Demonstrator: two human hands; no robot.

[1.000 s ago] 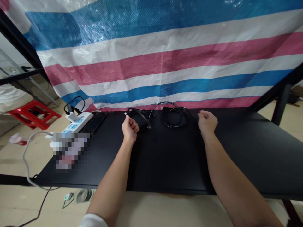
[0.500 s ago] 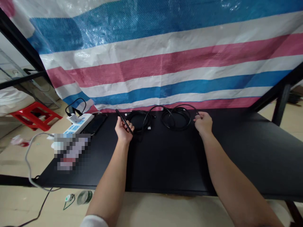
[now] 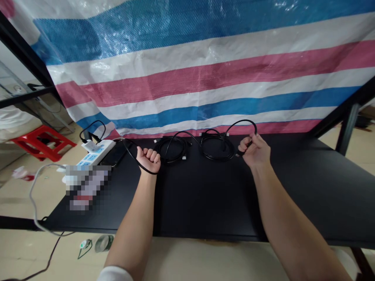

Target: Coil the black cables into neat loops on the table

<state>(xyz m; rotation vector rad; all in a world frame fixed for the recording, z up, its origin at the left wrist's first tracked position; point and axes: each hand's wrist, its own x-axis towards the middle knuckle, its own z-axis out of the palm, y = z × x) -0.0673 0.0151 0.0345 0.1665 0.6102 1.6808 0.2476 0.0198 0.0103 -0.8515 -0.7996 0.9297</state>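
Left hand (image 3: 149, 159): fist clenched round a black cable (image 3: 133, 156) — it loops left.
Right hand (image 3: 254, 150): grip pinches the black cord (image 3: 243, 123) arching up.
Tabletop (image 3: 205, 195): two cable coils (image 3: 195, 146) far between the hands.

Two bare forearms extend from the lower frame edge. The left hand (image 3: 149, 159) and right hand (image 3: 255, 151) carry no gloves, rings, watch or wristband. The left arm shows the hem of a white sleeve (image 3: 115, 274) at its upper end. No sleeve is visible on the right arm.
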